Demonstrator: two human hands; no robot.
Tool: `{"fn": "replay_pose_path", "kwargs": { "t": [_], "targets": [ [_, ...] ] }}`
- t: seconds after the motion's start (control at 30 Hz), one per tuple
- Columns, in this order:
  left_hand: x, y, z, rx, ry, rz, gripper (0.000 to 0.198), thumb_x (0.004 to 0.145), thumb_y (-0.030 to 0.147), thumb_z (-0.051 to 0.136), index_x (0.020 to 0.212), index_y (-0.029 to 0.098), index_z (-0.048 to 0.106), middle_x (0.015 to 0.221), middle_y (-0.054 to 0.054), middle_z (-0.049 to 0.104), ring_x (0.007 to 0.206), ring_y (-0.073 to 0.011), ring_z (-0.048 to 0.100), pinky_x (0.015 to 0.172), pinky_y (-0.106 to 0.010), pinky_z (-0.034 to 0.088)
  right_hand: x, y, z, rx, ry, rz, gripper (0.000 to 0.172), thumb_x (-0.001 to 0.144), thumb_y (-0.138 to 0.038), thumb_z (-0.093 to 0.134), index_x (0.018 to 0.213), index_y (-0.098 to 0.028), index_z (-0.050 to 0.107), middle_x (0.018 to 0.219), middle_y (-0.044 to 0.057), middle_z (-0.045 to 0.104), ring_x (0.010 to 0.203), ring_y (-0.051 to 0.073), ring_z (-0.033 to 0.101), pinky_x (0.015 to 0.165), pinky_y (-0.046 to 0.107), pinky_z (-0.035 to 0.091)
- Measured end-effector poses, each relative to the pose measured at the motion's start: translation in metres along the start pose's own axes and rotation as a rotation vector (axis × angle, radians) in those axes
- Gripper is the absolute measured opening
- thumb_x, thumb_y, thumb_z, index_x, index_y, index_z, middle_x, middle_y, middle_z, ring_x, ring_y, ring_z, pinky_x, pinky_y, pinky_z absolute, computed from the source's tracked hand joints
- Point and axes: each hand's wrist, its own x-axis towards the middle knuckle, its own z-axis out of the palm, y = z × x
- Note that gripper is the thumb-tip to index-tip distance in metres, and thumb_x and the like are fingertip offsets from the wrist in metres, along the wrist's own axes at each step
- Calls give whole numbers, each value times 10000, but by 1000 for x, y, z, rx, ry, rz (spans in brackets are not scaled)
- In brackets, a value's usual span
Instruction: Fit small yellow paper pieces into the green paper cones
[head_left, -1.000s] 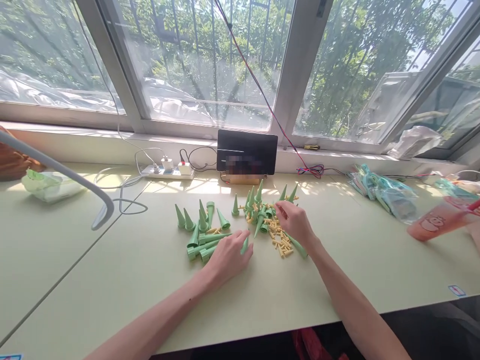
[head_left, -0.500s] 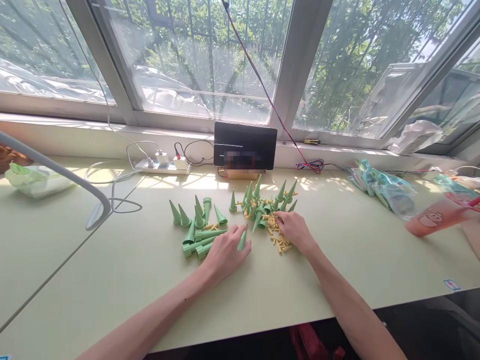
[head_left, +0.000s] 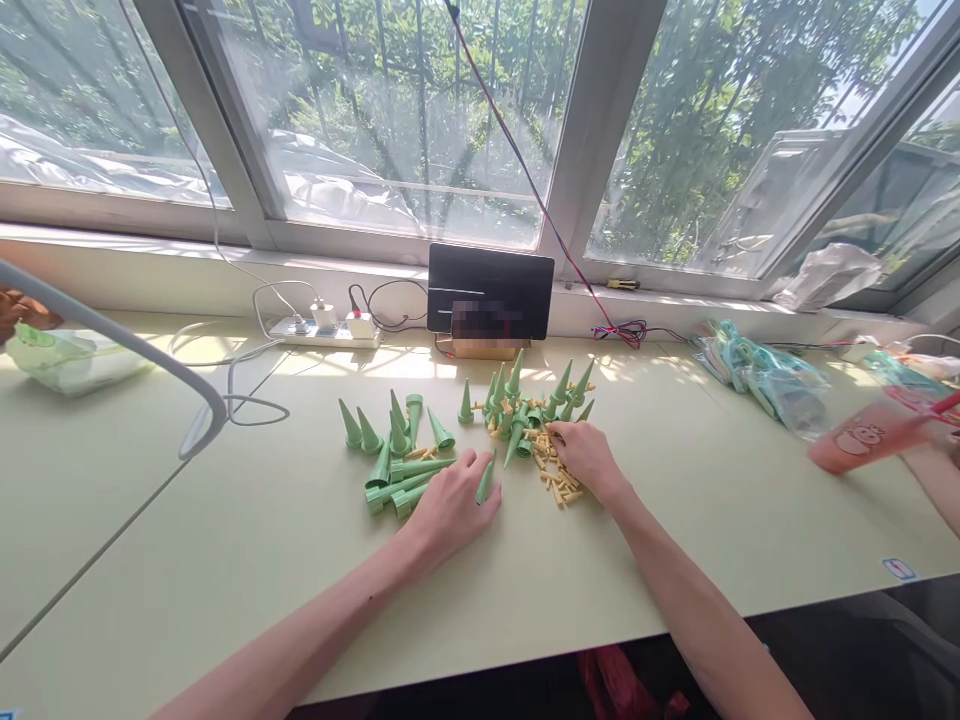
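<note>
My left hand (head_left: 459,502) is closed around a green cone (head_left: 486,480), whose tip points up between thumb and fingers. Several green cones, such as an upright one (head_left: 350,426), stand or lie to its left, with a few small yellow pieces (head_left: 424,454) among them. My right hand (head_left: 585,450) has its fingertips pressed together at the edge of a pile of small yellow pieces (head_left: 559,487); what they pinch is too small to make out. Behind that pile, more green cones (head_left: 514,380) stand in a cluster mixed with yellow pieces.
A dark tablet (head_left: 491,290) leans at the back of the table (head_left: 420,640). Left of it is a power strip (head_left: 330,332) with cables. Plastic bags (head_left: 772,380) and a red drink cup (head_left: 855,440) are on the right, beside another person's arm (head_left: 937,475). A grey curved bar (head_left: 120,335) crosses the left.
My hands have barely moved. The cone in my left hand is tilted slightly differently. At the right edge, the other person's arm has shifted and shows more beside the cup.
</note>
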Motion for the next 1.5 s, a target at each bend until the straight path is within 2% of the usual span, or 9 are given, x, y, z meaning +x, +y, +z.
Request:
{"fn": "replay_pose_path", "kwargs": {
  "t": [0.37, 0.63, 0.83, 0.97, 1.07, 1.17, 1.27, 1.5],
  "targets": [
    [0, 0, -1, -2, 2, 12, 211, 889, 230, 458, 1061, 194, 576, 895, -57, 581, 683, -197, 626, 611, -289, 427, -1, 2, -2, 37, -16, 4, 196, 939, -180, 519, 952, -234, 707, 785, 46, 693, 730, 190, 623, 588, 256, 280],
    [-1, -2, 1, -32, 17, 12, 249, 884, 218, 459, 1099, 183, 581, 922, -69, 595, 725, -215, 634, 626, -304, 442, -4, 0, -7, -4, -28, -12, 207, 952, -176, 498, 802, -202, 638, 716, 42, 654, 674, 177, 594, 554, 255, 245],
    [-1, -5, 1, -67, 46, 5, 264, 878, 194, 456, 1118, 186, 567, 946, -69, 601, 747, -208, 632, 645, -300, 451, -7, 0, -8, 19, 1, -9, 169, 972, -201, 496, 892, -188, 644, 729, 58, 664, 674, 190, 610, 569, 259, 276],
    [0, -6, 0, -89, 88, 0, 296, 881, 192, 455, 1165, 188, 536, 924, -59, 603, 729, -196, 613, 657, -305, 463, -8, -1, -4, 162, 124, -23, 150, 987, -238, 485, 973, -185, 625, 630, 13, 607, 588, 174, 574, 564, 249, 301],
    [0, -6, -1, -110, 134, -8, 330, 879, 194, 463, 1206, 183, 508, 885, -52, 604, 743, -201, 617, 661, -307, 470, -10, -4, 0, 374, 245, -72, 177, 998, -281, 443, 989, -187, 593, 538, -43, 495, 497, 151, 494, 545, 241, 326],
    [1, -6, -2, -131, 160, -14, 321, 884, 201, 461, 1201, 174, 506, 849, -45, 603, 730, -200, 621, 652, -304, 470, -12, -10, 4, 592, 320, -131, 208, 1005, -340, 404, 997, -197, 556, 527, -69, 431, 459, 133, 430, 533, 239, 355],
    [1, -7, -3, -134, 167, -6, 309, 878, 198, 470, 1183, 171, 510, 834, -41, 604, 725, -197, 624, 652, -298, 469, -15, -18, 7, 733, 335, -168, 212, 1003, -378, 402, 982, -208, 526, 569, -61, 447, 475, 127, 437, 522, 239, 368],
    [0, -10, -4, -120, 136, 22, 334, 859, 191, 491, 1192, 182, 523, 816, -38, 620, 744, -209, 643, 682, -305, 485, -20, -31, 8, 902, 307, -174, 199, 988, -402, 439, 995, -210, 492, 783, 17, 592, 640, 151, 585, 581, 248, 462]
  ]
}}
